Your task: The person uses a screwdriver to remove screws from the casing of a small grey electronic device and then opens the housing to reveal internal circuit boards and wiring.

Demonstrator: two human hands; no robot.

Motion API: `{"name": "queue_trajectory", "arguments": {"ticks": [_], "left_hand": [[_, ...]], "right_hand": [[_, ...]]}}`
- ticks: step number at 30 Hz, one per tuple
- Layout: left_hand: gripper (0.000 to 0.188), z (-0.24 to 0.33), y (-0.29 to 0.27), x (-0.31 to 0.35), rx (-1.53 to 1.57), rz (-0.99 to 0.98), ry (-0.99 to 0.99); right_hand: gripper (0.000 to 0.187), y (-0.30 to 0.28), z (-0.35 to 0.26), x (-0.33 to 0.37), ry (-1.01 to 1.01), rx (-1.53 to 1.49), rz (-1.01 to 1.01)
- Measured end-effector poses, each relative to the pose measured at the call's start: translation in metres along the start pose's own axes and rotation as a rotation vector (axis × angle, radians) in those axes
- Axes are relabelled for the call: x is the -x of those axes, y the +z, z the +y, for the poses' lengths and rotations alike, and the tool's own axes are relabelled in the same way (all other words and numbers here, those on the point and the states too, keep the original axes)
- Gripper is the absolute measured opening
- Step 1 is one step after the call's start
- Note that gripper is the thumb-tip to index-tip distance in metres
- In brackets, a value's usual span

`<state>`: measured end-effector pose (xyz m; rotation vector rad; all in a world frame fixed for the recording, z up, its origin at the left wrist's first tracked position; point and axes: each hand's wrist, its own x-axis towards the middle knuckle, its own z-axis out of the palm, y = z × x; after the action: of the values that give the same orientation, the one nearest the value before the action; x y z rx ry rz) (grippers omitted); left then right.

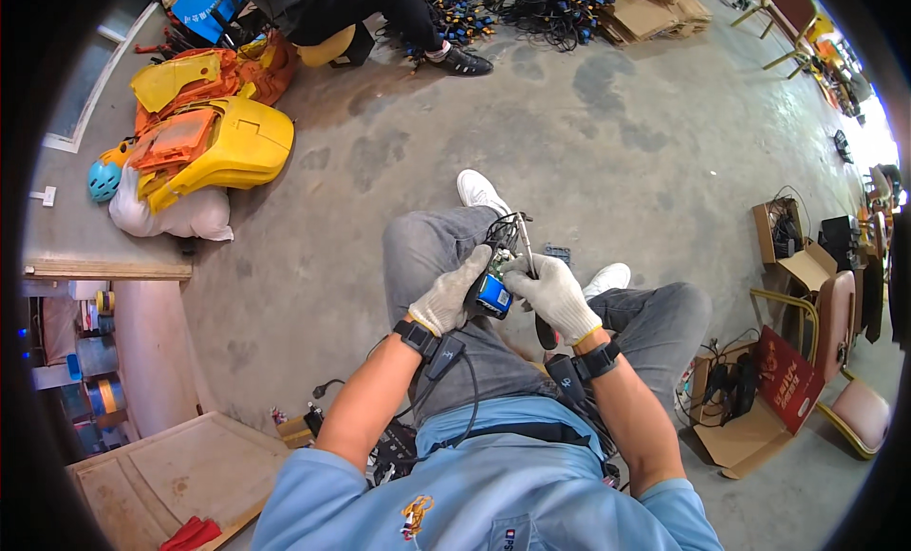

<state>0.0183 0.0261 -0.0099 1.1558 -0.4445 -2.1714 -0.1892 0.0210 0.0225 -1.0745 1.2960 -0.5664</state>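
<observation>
My left hand (450, 298), in a pale knitted glove, grips a small black case with a blue face (492, 295). Its upper end is open, baring a green circuit board, and thin black wires (503, 230) loop out above it. My right hand (558, 297), gloved too, is closed around a slim tool (526, 240). The tool's metal shaft points away from me, and a black-and-red handle (546, 333) shows below the palm. Its exact kind cannot be made out. The right fingertips are right beside the board, and whether they touch it is hidden.
A small dark circuit board (558, 254) lies on the concrete floor between my feet. Yellow and orange plastic shells (242, 143) are piled at far left. Open cardboard boxes (740, 442) and chairs (835, 314) stand at right. Another person's leg (408, 15) and cable heaps (560, 10) are at the back.
</observation>
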Motion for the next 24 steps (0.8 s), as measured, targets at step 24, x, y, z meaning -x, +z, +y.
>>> {"name": "queue_trajectory", "arguments": {"ticks": [24], "left_hand": [[0.062,-0.007,-0.014,-0.009,-0.154,0.045,0.037]], "right_hand": [[0.025,0.016,-0.001,-0.001,-0.405,0.673,0.230]]}}
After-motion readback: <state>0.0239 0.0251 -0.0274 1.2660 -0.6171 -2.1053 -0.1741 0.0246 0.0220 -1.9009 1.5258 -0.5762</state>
